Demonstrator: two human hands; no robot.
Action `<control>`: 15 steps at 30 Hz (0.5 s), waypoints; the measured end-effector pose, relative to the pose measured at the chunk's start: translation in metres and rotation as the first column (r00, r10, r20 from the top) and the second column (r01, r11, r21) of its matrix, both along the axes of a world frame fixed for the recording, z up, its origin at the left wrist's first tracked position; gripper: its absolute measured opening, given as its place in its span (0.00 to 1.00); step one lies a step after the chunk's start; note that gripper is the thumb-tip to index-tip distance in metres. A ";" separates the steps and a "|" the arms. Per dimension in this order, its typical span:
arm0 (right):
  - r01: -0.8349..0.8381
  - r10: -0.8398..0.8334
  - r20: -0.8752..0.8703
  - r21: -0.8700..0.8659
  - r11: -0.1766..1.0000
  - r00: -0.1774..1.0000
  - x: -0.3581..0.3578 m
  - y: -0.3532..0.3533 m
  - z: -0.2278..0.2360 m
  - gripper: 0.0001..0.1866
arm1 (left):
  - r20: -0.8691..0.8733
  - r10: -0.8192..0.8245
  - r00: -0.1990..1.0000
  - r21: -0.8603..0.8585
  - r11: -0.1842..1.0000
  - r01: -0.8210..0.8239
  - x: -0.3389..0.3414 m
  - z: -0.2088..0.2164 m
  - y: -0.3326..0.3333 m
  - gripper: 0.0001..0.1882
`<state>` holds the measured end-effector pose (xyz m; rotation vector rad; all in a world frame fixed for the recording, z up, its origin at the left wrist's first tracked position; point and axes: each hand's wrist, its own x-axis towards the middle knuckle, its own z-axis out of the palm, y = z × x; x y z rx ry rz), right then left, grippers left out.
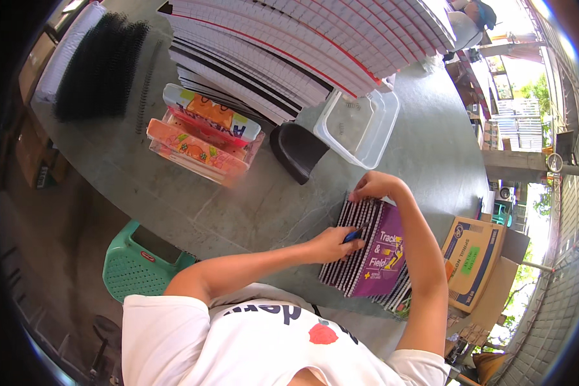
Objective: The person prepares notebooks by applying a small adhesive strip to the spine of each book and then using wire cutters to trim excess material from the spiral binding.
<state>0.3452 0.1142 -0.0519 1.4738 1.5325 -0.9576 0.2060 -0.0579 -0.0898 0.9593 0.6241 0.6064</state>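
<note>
A stack of spiral notebooks (381, 254) with a purple cover on top lies at the table's near right edge, coils showing on its left side. My left hand (331, 245) is closed around a small blue-handled tool (353, 235) with a dark tip, over the coils. Whether the tool is pliers or a cutter I cannot make out. At the far end of the coils my right hand (375, 185) is bent down, its fingers pinched together on the top notebook's spiral end.
Tall piles of ruled paper (289, 58) fill the table's far side. Black coils (103, 67) lie far left. Nearer are a clear plastic tub (381, 132), a black curved piece (296, 153) and an orange-pink box (196, 147). A green stool (135, 267) stands left, a cardboard carton (473, 264) right.
</note>
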 end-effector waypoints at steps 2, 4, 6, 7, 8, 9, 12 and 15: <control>-0.142 0.139 -0.067 -0.038 0.989 0.988 0.008 0.000 -0.009 0.22 | -0.034 0.016 0.999 -0.037 0.999 -0.018 0.006 -0.005 -0.001 0.22; -0.122 0.114 -0.113 -0.062 0.991 0.987 0.004 0.003 -0.006 0.22 | -0.030 0.175 0.984 -0.035 0.984 -0.176 0.012 -0.025 -0.003 0.28; -0.100 0.087 -0.157 -0.078 0.992 0.984 0.004 0.006 -0.006 0.22 | -0.203 0.225 0.953 0.063 0.974 -0.217 0.016 -0.027 0.008 0.27; -0.069 0.052 -0.162 -0.101 0.993 0.985 0.002 0.006 -0.008 0.22 | -0.190 0.179 0.965 0.058 0.983 -0.171 0.015 -0.031 0.012 0.25; -0.039 0.019 -0.161 -0.125 0.991 0.987 0.002 0.006 -0.009 0.23 | -0.173 0.135 0.976 0.052 0.990 -0.128 0.013 -0.034 0.018 0.23; -0.025 0.004 -0.159 -0.129 0.991 0.987 0.012 0.007 -0.011 0.23 | -0.339 0.058 0.939 0.198 0.980 0.012 -0.007 -0.020 0.028 0.20; 0.451 -0.497 -0.136 -0.267 0.852 0.857 0.026 0.012 -0.023 0.31 | -0.618 0.136 0.774 0.417 0.892 0.176 -0.048 -0.008 0.044 0.17; 0.485 -0.553 -0.197 -0.306 0.819 0.810 0.032 0.014 -0.038 0.28 | -0.666 0.476 0.574 0.745 0.462 0.481 -0.058 -0.009 0.052 0.15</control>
